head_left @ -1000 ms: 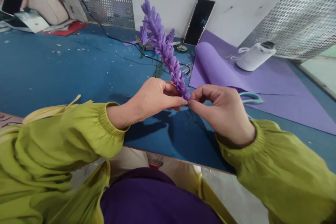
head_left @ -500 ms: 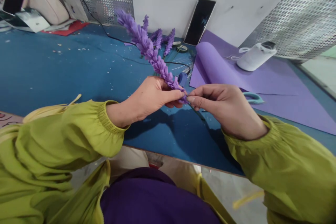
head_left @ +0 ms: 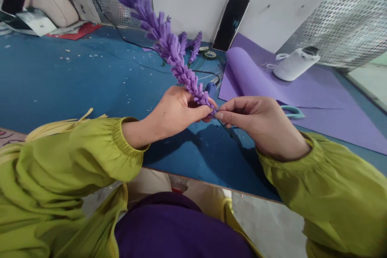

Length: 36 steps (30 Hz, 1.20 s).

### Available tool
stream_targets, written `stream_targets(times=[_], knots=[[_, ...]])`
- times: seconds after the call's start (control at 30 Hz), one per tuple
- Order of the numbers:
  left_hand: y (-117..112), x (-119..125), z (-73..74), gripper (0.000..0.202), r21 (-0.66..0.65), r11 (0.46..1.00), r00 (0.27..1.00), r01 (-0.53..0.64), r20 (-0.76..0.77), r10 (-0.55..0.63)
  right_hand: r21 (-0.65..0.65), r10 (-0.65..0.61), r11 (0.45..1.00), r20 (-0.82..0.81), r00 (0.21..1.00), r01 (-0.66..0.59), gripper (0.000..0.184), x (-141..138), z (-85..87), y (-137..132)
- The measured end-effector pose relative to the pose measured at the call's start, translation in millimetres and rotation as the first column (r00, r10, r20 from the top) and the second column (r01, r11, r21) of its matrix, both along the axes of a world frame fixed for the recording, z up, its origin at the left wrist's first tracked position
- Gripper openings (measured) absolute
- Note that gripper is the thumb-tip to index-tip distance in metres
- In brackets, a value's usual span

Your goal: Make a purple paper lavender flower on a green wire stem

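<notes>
Since a second ago the purple flower spike (head_left: 163, 38) is tipping over toward the upper left of the frame. Both hands are pinching its base at centre: left hand (head_left: 175, 111) holding the lowest petals, right hand (head_left: 256, 123) probably gripping the thin stem, hard to see. Long axis is running up-left, away from both.

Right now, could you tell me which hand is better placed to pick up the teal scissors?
Right. The right hand is nearest the teal scissors, which lie just beyond it, while the left hand grips the purple flower spike farther away.
</notes>
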<state>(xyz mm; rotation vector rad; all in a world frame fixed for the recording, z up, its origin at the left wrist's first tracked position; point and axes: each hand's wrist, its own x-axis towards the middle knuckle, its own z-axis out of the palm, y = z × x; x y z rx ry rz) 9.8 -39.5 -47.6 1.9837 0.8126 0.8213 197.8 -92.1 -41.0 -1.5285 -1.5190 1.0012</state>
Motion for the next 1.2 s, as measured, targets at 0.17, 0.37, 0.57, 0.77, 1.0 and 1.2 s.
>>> stream_targets(times=[0.17,0.37,0.57,0.77,1.0,1.2], knots=[[0,0,0.1,0.015,-0.038,0.999,1.0,-0.019,-0.017,0.018,-0.014,0.007,1.0,0.011,1.0,-0.007,0.035,1,-0.4,1],[1,-2,1.1,0.017,-0.158,0.987,0.999,0.04,0.006,-0.04,-0.052,0.026,0.998,-0.025,0.999,-0.027,0.035,-1,-1.1,1],[2,-3,0.0,0.016,-0.366,0.925,0.994,0.097,0.089,-0.069,-0.098,0.115,0.987,-0.111,0.987,-0.126,0.028,0,-3.5,2],[3,-3,0.5,0.013,-0.306,0.943,0.986,0.134,0.135,-0.097,-0.145,0.128,0.975,-0.264,0.956,-0.17,0.027,-4,-6.2,3],[6,-3,-3.6,0.019,-0.419,0.894,0.977,0.16,0.195,-0.083,-0.14,0.112,0.975,-0.359,0.927,-0.173,0.027,-10,-8.4,0],[7,-4,0.4,0.02,-0.457,0.886,0.984,0.077,0.178,0.007,-0.033,0.072,0.996,-0.23,0.971,-0.082,0.026,-2,-5.9,0]])
